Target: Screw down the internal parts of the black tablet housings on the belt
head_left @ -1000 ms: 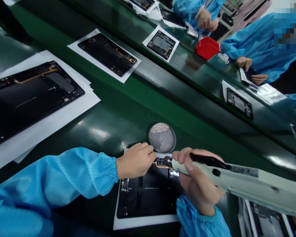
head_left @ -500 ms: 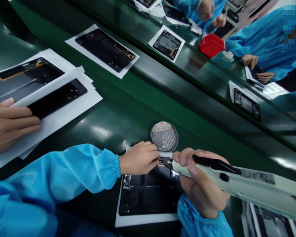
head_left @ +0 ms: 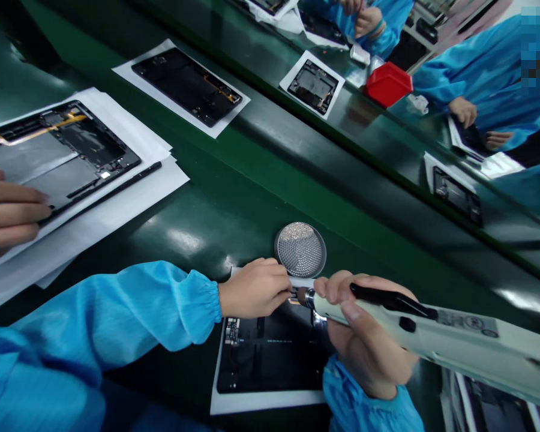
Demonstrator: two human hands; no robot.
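Observation:
My right hand (head_left: 364, 324) is wrapped round a pale electric screwdriver (head_left: 454, 336) with a black lever, its tip pointing left. My left hand (head_left: 256, 288) has its fingers pinched together right at that tip; whatever lies between them is hidden. Beneath both hands, an opened black tablet (head_left: 270, 360) rests on a white sheet (head_left: 247, 403), its upper part covered by the hands. Just beyond my fingers sits a round dish of small shiny screws (head_left: 300, 249).
At left, another person's hand (head_left: 9, 210) touches a tablet on stacked paper (head_left: 162, 174). More tablets (head_left: 186, 87) lie on sheets along the green bench. Across it are two co-workers in blue sleeves and a red bin (head_left: 389, 84). Stacked parts (head_left: 495, 402) stand at lower right.
The other person's hand at left has drawn back, and the tablet there now lies flat over the dark panel below it. Tablets on the far side have shifted slightly. My hands barely moved.

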